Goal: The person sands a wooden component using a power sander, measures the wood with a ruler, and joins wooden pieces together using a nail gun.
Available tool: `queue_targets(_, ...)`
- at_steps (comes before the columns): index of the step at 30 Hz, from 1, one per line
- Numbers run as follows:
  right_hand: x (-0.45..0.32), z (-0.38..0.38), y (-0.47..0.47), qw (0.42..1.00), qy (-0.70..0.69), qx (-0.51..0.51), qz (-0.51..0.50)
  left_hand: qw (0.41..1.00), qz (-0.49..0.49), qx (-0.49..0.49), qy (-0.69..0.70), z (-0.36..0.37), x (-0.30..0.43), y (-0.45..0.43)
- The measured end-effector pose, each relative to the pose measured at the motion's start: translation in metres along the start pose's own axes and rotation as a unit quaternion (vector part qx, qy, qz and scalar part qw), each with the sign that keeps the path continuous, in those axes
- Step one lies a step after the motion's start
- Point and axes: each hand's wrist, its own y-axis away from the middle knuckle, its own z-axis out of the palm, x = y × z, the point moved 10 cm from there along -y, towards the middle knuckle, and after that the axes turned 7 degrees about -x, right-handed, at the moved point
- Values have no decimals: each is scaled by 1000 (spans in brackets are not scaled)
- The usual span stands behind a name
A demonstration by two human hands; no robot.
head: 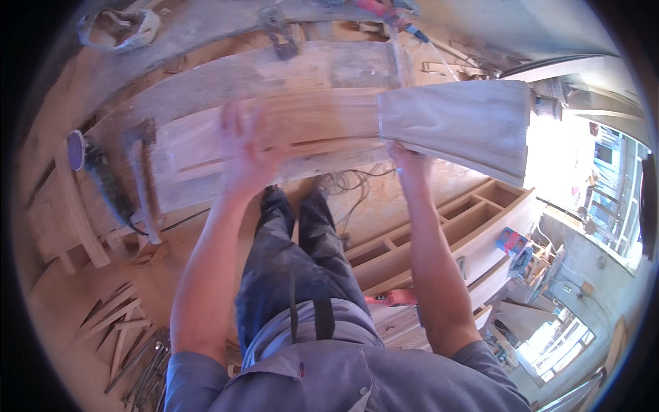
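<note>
A wide pale wooden board (455, 126) is at the right, tilted, its left end by the grooved wooden workpiece (319, 116) that stretches along the bench (180, 193). My right hand (412, 159) grips the wide board's lower edge near its left end; the fingers are partly hidden beneath it. My left hand (249, 149) is blurred, its fingers spread over the left part of the grooved workpiece; whether it touches the wood cannot be told. An angle grinder with a round disc (105, 177) rests at the left, beside an upright wooden piece (144, 190).
Cables (360, 183) lie on the floor beyond my feet. A wooden frame with compartments (443, 226) stands right of my legs, a red power tool (394, 297) nearby. Scrap wood strips (116, 314) and metal bars (146, 371) lie lower left. Another bench surface (206, 31) is beyond.
</note>
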Motion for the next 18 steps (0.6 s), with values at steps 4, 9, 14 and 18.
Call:
queue_targets(4, 51, -54, 21, 999, -42, 14, 32, 949, -234, 178, -117, -108, -123, 79)
queue_targets(9, 101, -25, 99, 973, -156, -21, 169, 835, -486, 182, -182, -181, -251, 139)
queue_targets(14, 126, 33, 186, 958, -125, -72, 247, 793, -587, 119, -112, -212, -267, 144)
queue_targets(18, 127, 46, 198, 929, -187, -117, 298, 931, -285, 146, -176, -190, -214, 102)
